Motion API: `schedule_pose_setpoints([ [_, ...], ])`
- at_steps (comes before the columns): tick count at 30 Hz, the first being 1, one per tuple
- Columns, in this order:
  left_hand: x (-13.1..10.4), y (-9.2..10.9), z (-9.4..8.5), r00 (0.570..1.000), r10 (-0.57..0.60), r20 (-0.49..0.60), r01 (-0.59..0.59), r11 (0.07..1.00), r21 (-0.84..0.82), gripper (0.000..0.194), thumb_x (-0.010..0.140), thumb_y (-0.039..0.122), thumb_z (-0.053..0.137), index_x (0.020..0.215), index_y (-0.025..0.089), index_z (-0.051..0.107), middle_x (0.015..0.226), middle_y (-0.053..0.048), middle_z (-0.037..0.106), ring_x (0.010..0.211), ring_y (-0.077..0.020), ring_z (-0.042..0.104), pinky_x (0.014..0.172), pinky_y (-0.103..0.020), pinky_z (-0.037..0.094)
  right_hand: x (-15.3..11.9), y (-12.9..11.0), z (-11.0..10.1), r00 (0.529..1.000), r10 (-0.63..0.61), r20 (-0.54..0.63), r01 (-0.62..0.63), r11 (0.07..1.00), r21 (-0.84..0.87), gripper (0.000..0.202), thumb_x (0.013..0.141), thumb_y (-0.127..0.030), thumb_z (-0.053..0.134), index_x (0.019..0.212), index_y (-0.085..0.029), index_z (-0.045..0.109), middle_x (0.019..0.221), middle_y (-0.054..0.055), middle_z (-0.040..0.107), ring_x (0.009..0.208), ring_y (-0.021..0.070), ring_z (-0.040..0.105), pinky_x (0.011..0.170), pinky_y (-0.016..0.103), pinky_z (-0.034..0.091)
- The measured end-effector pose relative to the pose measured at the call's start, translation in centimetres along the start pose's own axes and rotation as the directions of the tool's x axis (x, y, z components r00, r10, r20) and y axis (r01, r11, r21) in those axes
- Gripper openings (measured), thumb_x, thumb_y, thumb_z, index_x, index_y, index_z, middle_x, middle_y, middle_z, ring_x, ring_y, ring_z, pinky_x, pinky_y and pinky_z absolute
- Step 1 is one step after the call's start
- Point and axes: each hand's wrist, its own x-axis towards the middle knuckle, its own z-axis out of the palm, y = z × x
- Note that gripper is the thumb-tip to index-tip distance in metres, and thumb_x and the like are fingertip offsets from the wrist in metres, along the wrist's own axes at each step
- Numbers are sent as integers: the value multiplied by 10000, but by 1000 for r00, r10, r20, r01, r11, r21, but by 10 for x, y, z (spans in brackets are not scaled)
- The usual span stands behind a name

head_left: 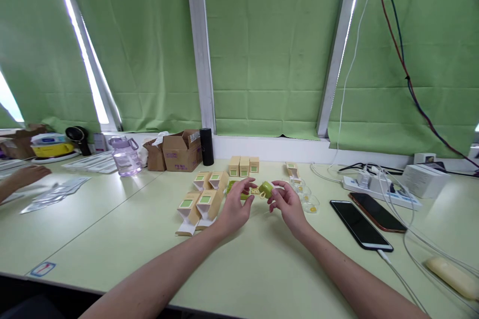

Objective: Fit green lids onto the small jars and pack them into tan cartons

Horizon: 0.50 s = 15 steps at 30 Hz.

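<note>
My right hand (288,204) holds a small green case (265,189) with a pale loop between thumb and fingers. My left hand (237,204) is just left of the case, thumb and fingers apart, with nothing visible in it. Behind the left hand lie more green items (231,186), partly hidden by it. Left of that hand stand several open small tan boxes (205,201) with green labels and white inner flaps. Closed tan boxes (244,165) stand farther back. Clear round pieces with yellow spots (310,204) lie beyond the right hand.
At right are two phones (361,224), cables and a power strip (381,192). A cardboard box (182,151), a black cylinder (206,147) and a purple jug (125,157) stand at the back left. Another person's hand (32,175) is at far left near plastic packets (56,193).
</note>
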Motion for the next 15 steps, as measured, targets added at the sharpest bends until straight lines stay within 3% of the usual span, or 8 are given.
schedule_pose_setpoints([
  [6, -1, 13, -3, 958, 264, 111, -285, 914, 288, 513, 922, 76, 580, 1397, 260, 520, 1336, -107, 606, 1256, -287, 473, 1066, -517, 469, -1, -4, 4, 992, 123, 16, -124, 985, 119, 588, 703, -654, 820, 1016, -198, 622, 763, 24, 693, 633, 176, 643, 531, 307, 527],
  [9, -1, 15, -2, 944, 290, 159, -329, 877, 349, 516, 923, 67, 578, 1396, 268, 540, 1366, -109, 580, 1266, -295, 449, 1063, -520, 476, -2, -5, 5, 989, 141, 48, -146, 980, 136, 580, 693, -656, 828, 990, -196, 638, 757, 22, 695, 615, 171, 650, 529, 297, 519],
  [15, -1, 11, 0, 937, 314, 151, -348, 867, 356, 478, 946, 100, 567, 1395, 262, 563, 1335, -121, 596, 1249, -301, 469, 1035, -524, 496, -3, -5, 6, 986, 141, 84, -149, 984, 94, 567, 716, -694, 791, 926, -192, 633, 713, 9, 678, 570, 149, 624, 499, 266, 491],
])
